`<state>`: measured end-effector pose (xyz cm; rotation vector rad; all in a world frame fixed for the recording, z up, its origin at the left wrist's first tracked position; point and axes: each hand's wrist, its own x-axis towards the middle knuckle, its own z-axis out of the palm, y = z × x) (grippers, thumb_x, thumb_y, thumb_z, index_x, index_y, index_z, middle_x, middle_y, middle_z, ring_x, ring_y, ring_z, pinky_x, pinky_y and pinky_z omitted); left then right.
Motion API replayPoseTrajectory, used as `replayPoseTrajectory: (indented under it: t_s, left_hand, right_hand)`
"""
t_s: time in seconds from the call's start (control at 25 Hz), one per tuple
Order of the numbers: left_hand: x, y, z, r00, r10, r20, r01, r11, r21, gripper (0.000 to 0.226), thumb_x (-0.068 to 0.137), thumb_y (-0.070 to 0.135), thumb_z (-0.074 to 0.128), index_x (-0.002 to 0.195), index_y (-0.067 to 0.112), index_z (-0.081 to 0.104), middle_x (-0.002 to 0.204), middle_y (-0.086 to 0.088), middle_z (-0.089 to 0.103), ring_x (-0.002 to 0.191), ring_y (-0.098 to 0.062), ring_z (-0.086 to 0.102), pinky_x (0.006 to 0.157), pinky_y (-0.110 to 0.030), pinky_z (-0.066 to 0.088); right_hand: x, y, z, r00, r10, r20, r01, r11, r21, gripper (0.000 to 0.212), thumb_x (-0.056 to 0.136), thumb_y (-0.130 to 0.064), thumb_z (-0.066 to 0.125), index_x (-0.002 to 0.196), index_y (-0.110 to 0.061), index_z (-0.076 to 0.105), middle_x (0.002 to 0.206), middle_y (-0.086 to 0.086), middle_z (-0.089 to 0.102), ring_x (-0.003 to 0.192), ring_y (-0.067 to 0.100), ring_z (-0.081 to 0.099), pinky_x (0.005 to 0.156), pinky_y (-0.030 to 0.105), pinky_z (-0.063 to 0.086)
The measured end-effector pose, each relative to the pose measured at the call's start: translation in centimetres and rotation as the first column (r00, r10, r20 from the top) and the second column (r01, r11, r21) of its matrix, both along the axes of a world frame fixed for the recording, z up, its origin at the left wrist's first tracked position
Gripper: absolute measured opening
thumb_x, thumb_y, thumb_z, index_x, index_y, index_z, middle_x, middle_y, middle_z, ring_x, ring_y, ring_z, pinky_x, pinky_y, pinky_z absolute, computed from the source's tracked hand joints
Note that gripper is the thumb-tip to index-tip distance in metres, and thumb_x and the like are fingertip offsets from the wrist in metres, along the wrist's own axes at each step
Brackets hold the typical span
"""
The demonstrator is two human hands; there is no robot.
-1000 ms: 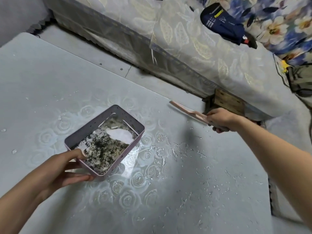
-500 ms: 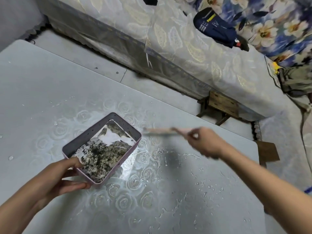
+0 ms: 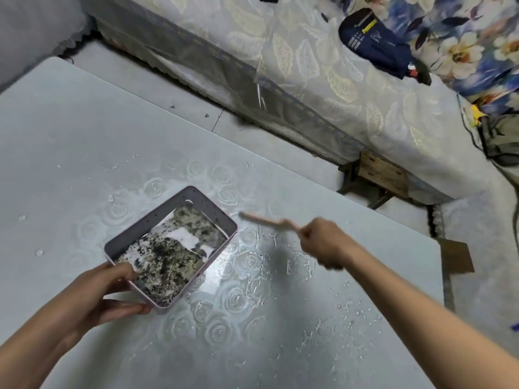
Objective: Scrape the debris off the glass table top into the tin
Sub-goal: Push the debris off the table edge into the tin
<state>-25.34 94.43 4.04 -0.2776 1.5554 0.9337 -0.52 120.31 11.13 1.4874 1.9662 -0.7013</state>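
A pale pink rectangular tin (image 3: 193,204) lies on the glass table top (image 3: 84,141), its floor covered with dark crumbly debris (image 3: 165,262). My left hand (image 3: 104,293) grips the tin's near corner, thumb over the rim. My right hand (image 3: 323,242) grips a thin pinkish scraper (image 3: 264,220), blurred by motion, whose tip points left and ends just right of the tin's far right corner. Water drops and small flecks (image 3: 289,265) lie on the glass below that hand.
A bed with a leaf-patterned cover (image 3: 309,74) runs along the far side, with a dark blue bag (image 3: 376,46) on it. A small wooden stool (image 3: 376,175) stands by the table's far right edge. Scattered drops (image 3: 345,327) dot the glass at right.
My right hand has swung the scraper down and left, from beside the stool to the tin's right corner. My left hand has kept hold of the tin.
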Motion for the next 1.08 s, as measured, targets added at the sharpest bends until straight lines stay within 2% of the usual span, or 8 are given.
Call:
replayPoseTrajectory:
  t_s: [0.12, 0.28, 0.48, 0.64, 0.76, 0.88, 0.96, 1.08]
  left_hand:
    - [-0.4, -0.3, 0.9, 1.000, 0.013, 0.024, -0.013, 1.000, -0.018, 0.019, 0.082, 0.005, 0.056, 0.100, 0.001, 0.059, 0.103, -0.023, 0.059, 0.071, -0.048, 0.068, 0.046, -0.034, 0.056]
    - [-1.5, -1.2, 0.8, 0.999, 0.043, 0.031, -0.043, 0.999, 0.000, 0.018, 0.081, 0.005, 0.057, 0.098, 0.000, 0.060, 0.106, -0.023, 0.063, 0.072, -0.050, 0.068, 0.045, -0.034, 0.056]
    - [-3.0, -1.8, -0.6, 0.998, 0.046, 0.047, -0.048, 0.998, 0.045, 0.031, 0.079, 0.006, 0.057, 0.110, -0.002, 0.061, 0.107, -0.025, 0.066, 0.074, -0.050, 0.068, 0.048, -0.037, 0.057]
    - [-4.8, -1.6, -1.1, 0.998, 0.051, 0.035, -0.054, 0.995, 0.083, 0.028, 0.081, 0.004, 0.057, 0.108, 0.001, 0.062, 0.097, -0.022, 0.071, 0.074, -0.048, 0.068, 0.050, -0.037, 0.058]
    - [-6.0, -1.5, -0.9, 0.996, 0.078, 0.029, -0.081, 0.992, 0.092, 0.026, 0.080, 0.002, 0.057, 0.106, 0.002, 0.061, 0.083, -0.018, 0.072, 0.073, -0.047, 0.069, 0.051, -0.038, 0.058]
    - [-7.3, -1.7, -0.6, 0.995, 0.095, 0.028, -0.098, 0.991, 0.089, 0.026, 0.080, 0.000, 0.058, 0.106, 0.004, 0.061, 0.082, -0.018, 0.073, 0.072, -0.044, 0.070, 0.051, -0.038, 0.058]
    - [-8.3, -2.4, -0.4, 0.994, 0.107, 0.018, -0.108, 0.990, 0.088, 0.029, 0.080, -0.002, 0.058, 0.107, 0.008, 0.061, 0.094, -0.021, 0.072, 0.072, -0.044, 0.070, 0.051, -0.039, 0.058]
    - [-9.7, -4.2, 0.2, 0.991, 0.132, 0.023, -0.134, 0.988, 0.083, 0.033, 0.081, -0.004, 0.057, 0.109, 0.014, 0.061, 0.096, -0.019, 0.072, 0.072, -0.045, 0.069, 0.050, -0.039, 0.058]
  right_hand:
    - [0.7, -1.2, 2.8, 0.998, 0.012, 0.068, -0.005, 0.996, -0.094, 0.036, 0.092, -0.038, 0.053, 0.078, -0.007, 0.063, 0.062, 0.013, 0.060, 0.031, 0.017, 0.042, 0.030, 0.015, 0.030]
    - [-7.0, 4.6, 3.3, 0.992, 0.070, -0.103, -0.060, 0.994, 0.094, 0.057, 0.089, -0.055, 0.053, 0.098, -0.002, 0.070, 0.069, 0.014, 0.063, 0.041, 0.021, 0.046, 0.030, 0.013, 0.029]
    - [-14.1, 9.8, -0.4, 0.974, -0.105, -0.200, 0.138, 0.977, 0.161, 0.041, 0.088, -0.029, 0.062, 0.104, 0.009, 0.063, 0.076, 0.020, 0.063, 0.042, 0.020, 0.045, 0.035, 0.019, 0.040]
    - [-12.2, 7.5, -2.5, 0.977, -0.072, -0.200, 0.101, 0.985, 0.140, 0.040, 0.090, -0.032, 0.057, 0.094, 0.007, 0.063, 0.066, 0.020, 0.062, 0.047, 0.025, 0.050, 0.042, 0.027, 0.042]
    - [-9.5, 4.9, -0.6, 0.992, -0.072, -0.106, 0.072, 0.997, -0.003, 0.035, 0.085, -0.039, 0.063, 0.092, -0.005, 0.064, 0.058, 0.012, 0.062, 0.038, 0.021, 0.046, 0.037, 0.021, 0.036]
    - [-9.8, 3.0, 3.2, 0.999, 0.052, 0.016, -0.049, 0.991, -0.122, 0.042, 0.073, -0.051, 0.060, 0.099, -0.019, 0.065, 0.061, 0.005, 0.065, 0.033, 0.016, 0.044, 0.035, 0.016, 0.032]
    - [-12.8, 2.1, 4.2, 0.976, 0.197, -0.089, -0.202, 0.978, -0.052, 0.048, 0.066, -0.063, 0.053, 0.096, -0.027, 0.063, 0.066, 0.004, 0.068, 0.034, 0.016, 0.049, 0.034, 0.022, 0.039]
    - [-20.2, 1.0, 2.6, 0.849, 0.472, -0.236, -0.464, 0.881, 0.093, 0.024, 0.090, -0.040, 0.052, 0.109, -0.028, 0.061, 0.082, -0.001, 0.069, 0.059, 0.022, 0.063, 0.050, 0.024, 0.047]
